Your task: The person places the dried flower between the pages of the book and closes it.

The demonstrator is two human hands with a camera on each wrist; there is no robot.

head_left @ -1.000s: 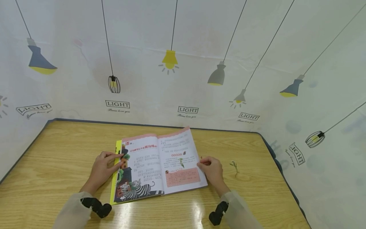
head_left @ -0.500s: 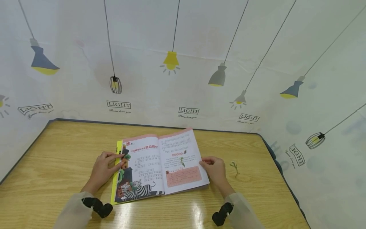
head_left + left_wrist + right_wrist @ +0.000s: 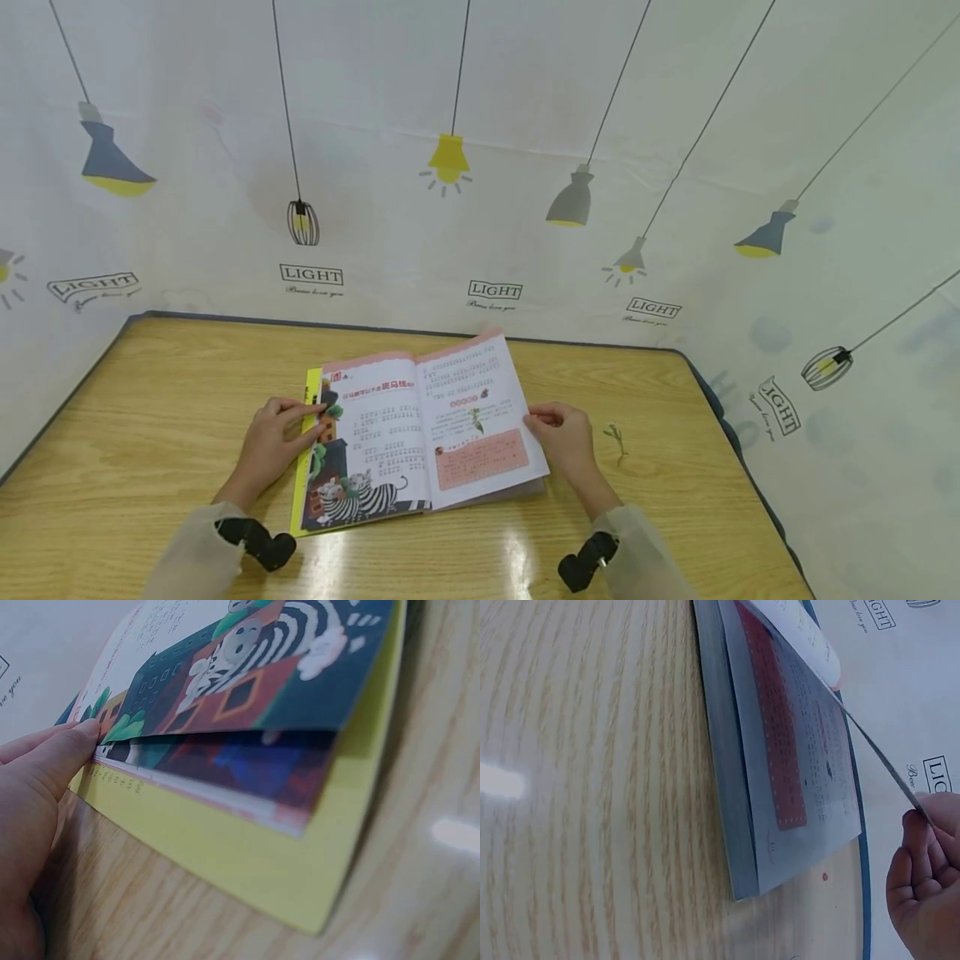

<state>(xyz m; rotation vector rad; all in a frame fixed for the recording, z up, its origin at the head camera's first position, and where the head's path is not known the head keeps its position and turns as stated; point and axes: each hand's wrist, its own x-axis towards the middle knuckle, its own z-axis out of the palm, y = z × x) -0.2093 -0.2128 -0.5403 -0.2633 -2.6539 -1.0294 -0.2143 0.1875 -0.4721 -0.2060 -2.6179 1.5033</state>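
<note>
An open picture book with zebras on its left page lies on the table. My left hand rests at its left edge, finger and thumb extended onto the page margin. In the left wrist view, a fingertip presses the page beside the yellow cover. My right hand pinches the outer edge of the right page between thumb and finger. The right wrist view shows that page raised, with the page beneath exposed. A small green sprig lies on the raised page.
Another small sprig lies on the wooden table, right of my right hand. Behind the table hangs a pale backdrop printed with lamps. Dark blue edging runs along the table's back.
My right hand has shifted slightly right, and the pinched page sits a little higher, showing more of the page below. My left hand keeps its place on the book.
</note>
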